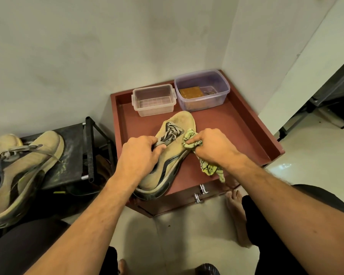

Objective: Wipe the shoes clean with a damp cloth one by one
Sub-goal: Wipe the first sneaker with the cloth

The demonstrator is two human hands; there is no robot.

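Tan shoe (pixel 173 143) in left hand (pixel 139 153), cloth (pixel 191 140) in right hand (pixel 213 147), near tray rim (pixel 252 124).

Home corner: shoe rack (pixel 77 153), tiled floor (pixel 187 235)

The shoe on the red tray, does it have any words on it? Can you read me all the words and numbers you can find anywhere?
"SUPPORT": printed in small letters on the dark side stripe of the tan shoe held by the left hand. A few smaller letters sit just before it, too blurred to read.
No words or numbers can be read on the cloth, the two plastic boxes or the other shoe.
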